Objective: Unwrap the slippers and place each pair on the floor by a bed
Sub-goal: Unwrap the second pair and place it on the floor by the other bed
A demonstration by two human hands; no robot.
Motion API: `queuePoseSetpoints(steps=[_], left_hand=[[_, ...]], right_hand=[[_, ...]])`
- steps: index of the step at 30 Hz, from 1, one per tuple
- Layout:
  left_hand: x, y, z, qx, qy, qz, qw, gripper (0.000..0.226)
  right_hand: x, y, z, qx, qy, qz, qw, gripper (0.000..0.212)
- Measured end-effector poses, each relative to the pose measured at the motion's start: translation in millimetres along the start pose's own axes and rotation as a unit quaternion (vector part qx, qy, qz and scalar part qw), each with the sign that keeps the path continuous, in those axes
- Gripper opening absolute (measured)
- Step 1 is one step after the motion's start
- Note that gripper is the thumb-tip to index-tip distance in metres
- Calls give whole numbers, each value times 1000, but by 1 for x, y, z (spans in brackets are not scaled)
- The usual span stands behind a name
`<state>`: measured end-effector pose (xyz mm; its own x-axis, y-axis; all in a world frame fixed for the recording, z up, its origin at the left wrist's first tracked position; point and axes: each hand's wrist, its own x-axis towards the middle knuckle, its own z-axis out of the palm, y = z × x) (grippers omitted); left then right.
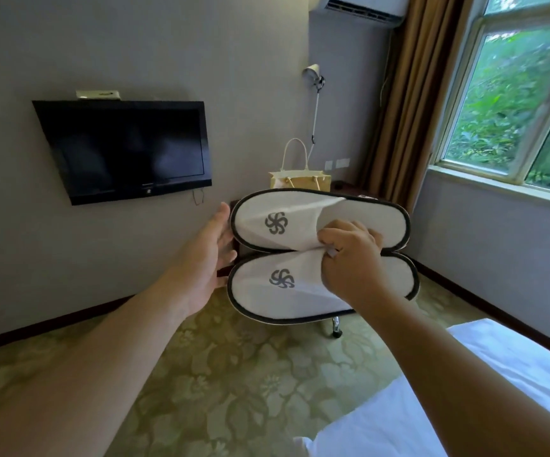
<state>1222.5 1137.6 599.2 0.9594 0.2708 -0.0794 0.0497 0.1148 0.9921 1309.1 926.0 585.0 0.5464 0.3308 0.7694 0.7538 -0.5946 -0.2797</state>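
Two white slippers with black trim and a grey swirl logo are held up in front of me, lying side by side with toes to the left. The upper slipper (287,216) sits above the lower slipper (283,291). My left hand (212,255) supports their toe ends, its fingers reaching behind them. My right hand (352,258) pinches the edge of the uppers where the two slippers meet. I cannot tell whether any wrapping is on them.
A bed with white sheets (464,390) lies at the lower right. Patterned green carpet (234,374) covers the floor. Behind the slippers stand a yellow paper bag (300,181), a dark table and a chair wheel (336,328). A wall TV (125,150) hangs left; a window (514,103) is right.
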Motion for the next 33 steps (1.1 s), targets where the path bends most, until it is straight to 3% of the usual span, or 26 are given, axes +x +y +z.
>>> queuePoseSetpoints(steps=[10,15,17,22,27,31,33], left_hand=[[127,18,-49,9,-59,-14,998,91],[187,21,-45,24,-75,-17,997,87],[242,18,-30,32,-90,-23,995,74],[283,11,-26,35,-109,-23,993,54],[362,19,4,56,-107,-29,992,87],[411,31,26,63,-98,-20,993,90],[431,34,39,57,-116,-24,991,78]], right_hand=[[67,13,79,-36,3,63,997,26],[92,43,107,-44,4,108,993,28],[113,81,127,-43,19,133,990,30],[123,114,146,-33,36,102,994,30],[169,185,179,-23,60,111,992,34],[203,227,190,-25,60,101,993,32],[215,246,189,-30,52,99,993,30]])
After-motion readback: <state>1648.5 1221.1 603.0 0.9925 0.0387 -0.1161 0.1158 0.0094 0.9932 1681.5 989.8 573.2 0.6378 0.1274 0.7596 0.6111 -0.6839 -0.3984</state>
